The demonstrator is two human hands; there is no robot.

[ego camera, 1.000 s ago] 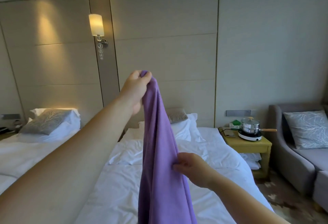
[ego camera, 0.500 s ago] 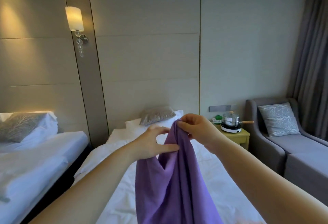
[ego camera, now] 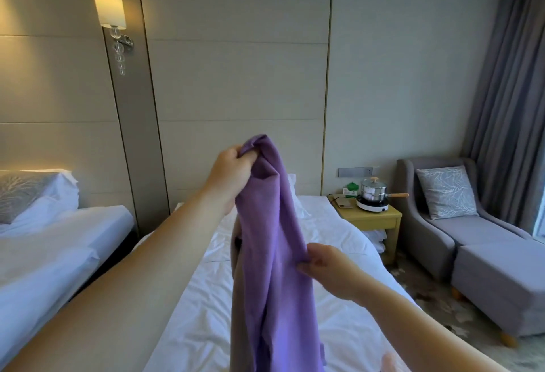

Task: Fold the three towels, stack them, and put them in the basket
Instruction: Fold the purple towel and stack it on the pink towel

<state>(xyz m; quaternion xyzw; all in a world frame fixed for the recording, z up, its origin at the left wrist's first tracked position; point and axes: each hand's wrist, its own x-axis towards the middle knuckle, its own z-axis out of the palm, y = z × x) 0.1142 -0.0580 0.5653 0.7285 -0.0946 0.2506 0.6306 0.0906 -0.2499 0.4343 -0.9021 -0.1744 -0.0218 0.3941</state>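
Here, purple towel [ego camera: 274, 242] hanging from left hand [ego camera: 233, 171], right hand [ego camera: 327, 268] pinching edge

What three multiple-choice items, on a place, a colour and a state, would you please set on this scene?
1. Where is the pot? A on the floor; B on a hotplate on the yellow bedside table; C on a shelf.
2. What colour is the held towel? A purple; B white; C green.
3. What is the left hand doing? A hanging open; B gripping the towel's top; C pressing the wall.
Answers: B, the hotplate sits on the tabletop; A, the cloth is purple; B, its fingers curl round the top, while the right hand pinches an edge lower down.
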